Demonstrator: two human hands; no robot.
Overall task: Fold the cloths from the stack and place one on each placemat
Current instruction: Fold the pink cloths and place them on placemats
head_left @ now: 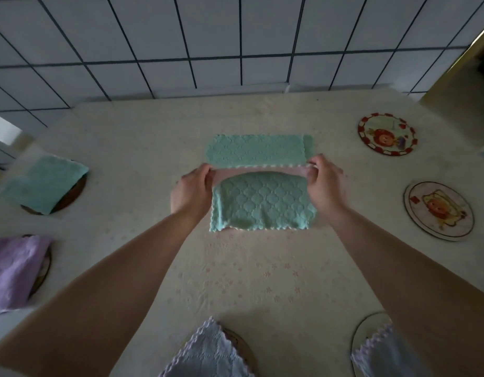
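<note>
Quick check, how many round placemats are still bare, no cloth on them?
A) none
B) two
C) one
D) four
B: only the red-rimmed placemat and the pale placemat on the right are bare; the other four visible mats each carry a cloth, while the left hand and right hand fold the green cloth.
</note>
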